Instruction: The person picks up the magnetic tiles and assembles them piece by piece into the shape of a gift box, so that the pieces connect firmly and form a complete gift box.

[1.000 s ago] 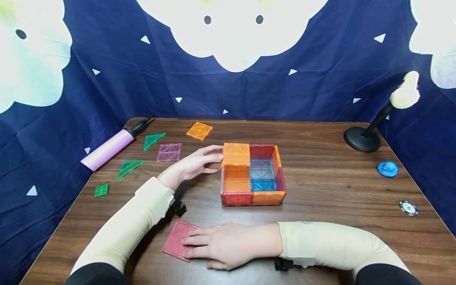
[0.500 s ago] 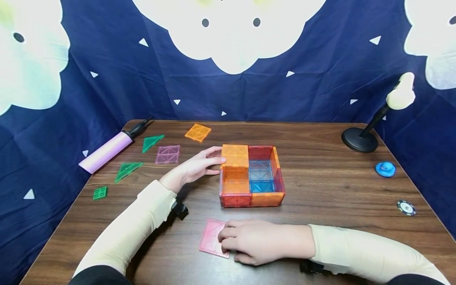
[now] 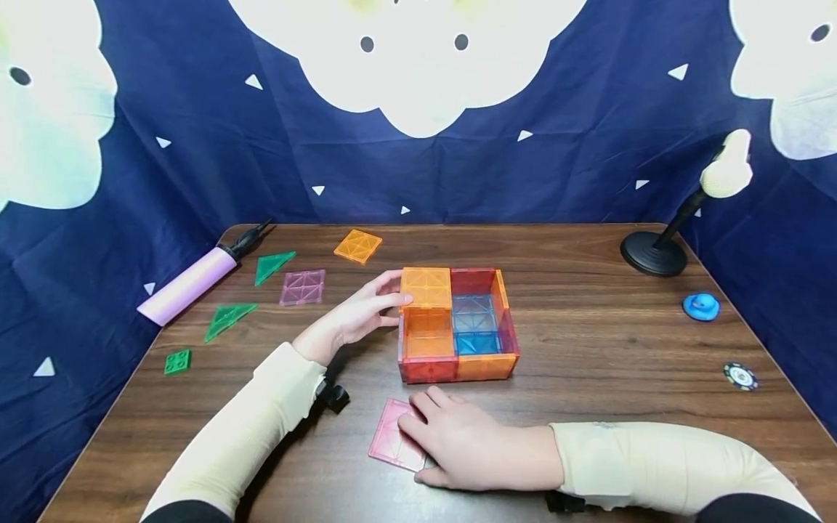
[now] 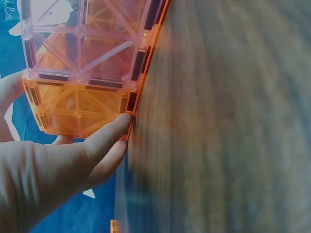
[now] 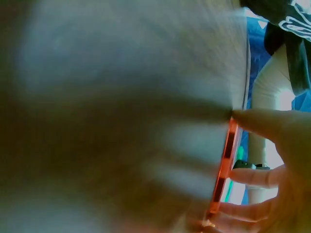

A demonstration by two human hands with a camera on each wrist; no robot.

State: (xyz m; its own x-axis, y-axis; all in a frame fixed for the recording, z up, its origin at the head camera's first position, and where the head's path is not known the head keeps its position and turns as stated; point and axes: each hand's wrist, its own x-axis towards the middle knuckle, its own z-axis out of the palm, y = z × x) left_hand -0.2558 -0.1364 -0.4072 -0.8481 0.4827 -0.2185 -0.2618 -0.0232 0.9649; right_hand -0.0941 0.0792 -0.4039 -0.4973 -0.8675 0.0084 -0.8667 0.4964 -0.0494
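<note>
An open-topped box of magnetic tiles (image 3: 428, 369), with red, orange and purple walls and a partly blue floor, stands mid-table. One orange magnetic tile (image 3: 426, 285) covers its back-left corner. My left hand (image 3: 356, 309) grips the box at that corner, thumb near the tile's edge; the left wrist view shows fingers on the orange wall (image 4: 77, 109). In front of the box, my right hand (image 3: 474, 444) holds a pink-red magnetic tile (image 3: 392, 436) by its edges, low over the table. In the right wrist view its edge (image 5: 226, 165) shows against the fingers.
Loose tiles lie at the left: orange (image 3: 358, 246), purple (image 3: 303, 288) and two green triangles (image 3: 275, 266). Beyond are a lilac hand pump (image 3: 189, 285) and a green brick (image 3: 177, 362). A microphone stand (image 3: 654, 253), blue rubber duck (image 3: 701, 306) and poker chip (image 3: 741, 376) are at right.
My right hand has drawn the pink-red tile rightward to in front of the box, and its fingers have shifted to the tile's edges. My left hand stays at the box corner.
</note>
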